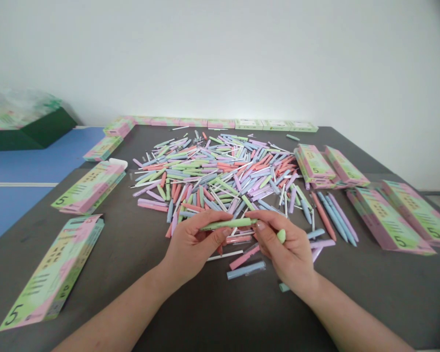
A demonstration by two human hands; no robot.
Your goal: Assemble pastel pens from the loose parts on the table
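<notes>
Between my hands is a light green pen barrel [227, 224], held level over the near edge of the pile. My left hand [194, 239] is closed around its left part. At its right end my right hand [284, 249] pinches a small piece that the fingertips mostly cover. A second green piece [281, 236], with a pointed end, pokes out between the fingers of my right hand. Below the hands lie a blue pen part [245, 270] and a pink one [244, 257]. Beyond them spreads a heap of pastel pen parts [220, 171] and white refills.
Printed pen boxes [53, 269] line the left side, with more boxes [392, 220] at right and a row [220, 123] along the back. Several assembled-looking pens [337, 217] lie side by side right of the heap. A dark green bin [33, 132] with plastic bags stands on a blue table.
</notes>
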